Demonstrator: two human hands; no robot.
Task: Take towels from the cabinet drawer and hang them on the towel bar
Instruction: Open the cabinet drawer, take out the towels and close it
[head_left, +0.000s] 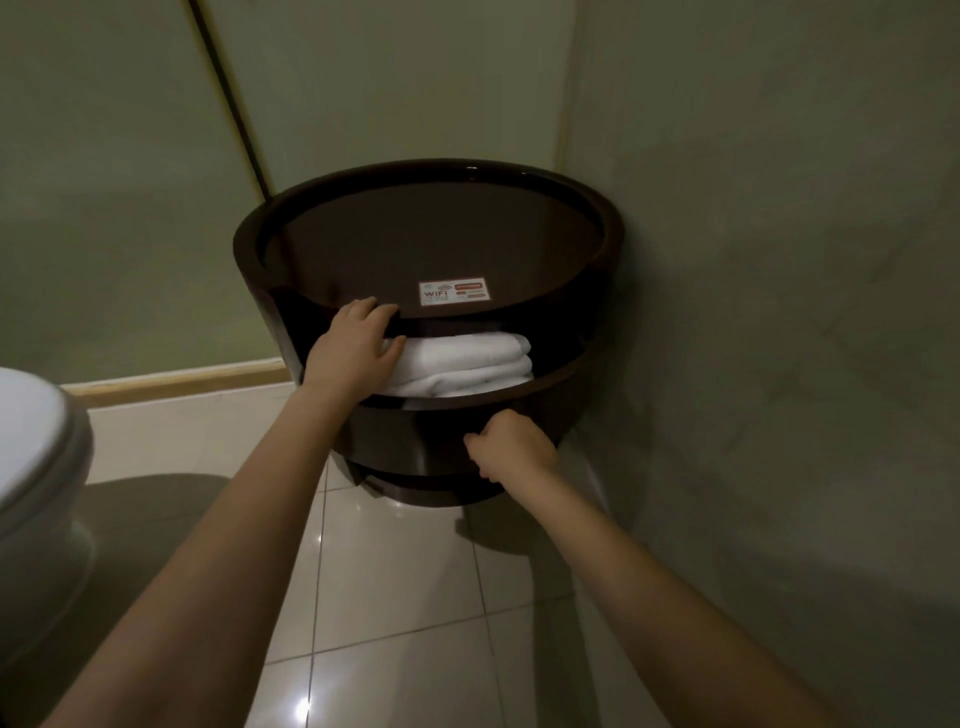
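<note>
1. Against the corner where two pale green walls (753, 260) meet stands a round dark-brown cabinet (322, 244). Its top is a recessed disc with a raised rim.
2. On the top, near the front edge, is a white and orange sticker (454, 292) printed "WIFI". The smaller print is unreadable.
3. Below the top is an open compartment in the front. It holds folded white towels (467, 364), stacked flat, with rounded fold edges facing right. A sliver of white shows just under the compartment's floor board; I cannot tell what it is.
4. Left hand (350, 353): placed at the left end of the opening, back of the hand toward the camera. The fingers are extended and spread, reaching up onto the front edge of the top. The thumb lies across the upper fold of the towels, touching them. No grasp around the towels is visible.
5. Right hand (511, 447): lower, against the dark front panel beneath the towel compartment, fingers curled inward. Whether they hook an edge or a handle cannot be told, as the panel is too dark.
6. Surroundings: a white toilet (31, 467) at the left edge, well apart from the cabinet, and a glossy light tiled floor (395, 571).
</note>
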